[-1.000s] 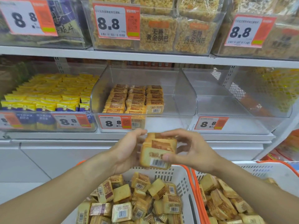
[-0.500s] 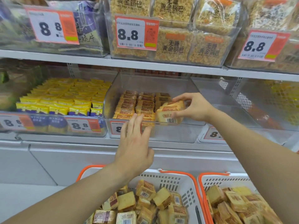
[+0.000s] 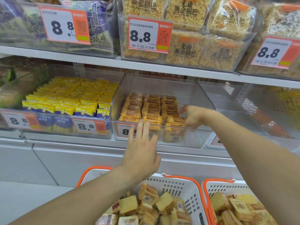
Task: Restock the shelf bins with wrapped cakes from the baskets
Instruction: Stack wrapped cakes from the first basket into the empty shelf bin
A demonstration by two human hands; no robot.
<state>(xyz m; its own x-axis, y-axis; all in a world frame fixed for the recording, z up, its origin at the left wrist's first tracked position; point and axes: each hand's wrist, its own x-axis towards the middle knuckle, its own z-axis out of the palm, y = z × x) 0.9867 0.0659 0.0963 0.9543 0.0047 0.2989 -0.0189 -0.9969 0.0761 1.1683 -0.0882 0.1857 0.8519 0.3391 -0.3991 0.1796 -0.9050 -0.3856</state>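
A clear shelf bin [image 3: 201, 96] holds three rows of wrapped cakes [image 3: 151, 106]. My right hand [image 3: 194, 118] reaches inside it. Its fingers point down against the right side of a small stack of cakes [image 3: 174, 137] at the front of the right row, and the thumb is lifted off. My left hand [image 3: 141, 148] is stretched up with straight fingers, the tips at the bin's front rim. Below stand two white baskets with orange rims, left basket [image 3: 180, 184] and right basket [image 3: 207, 194], both heaped with loose wrapped cakes [image 3: 164, 203].
A bin of yellow packets [image 3: 73, 98] sits to the left of the cake bin, and another clear bin [image 3: 240, 111] to the right. The upper shelf [image 3: 162, 65] carries bagged rice crackers [image 3: 185, 51] and 8.8 price tags.
My right hand carried the stack of cakes from above the baskets into the bin and set it down at the front right. My left hand let go and rose to the bin's rim.
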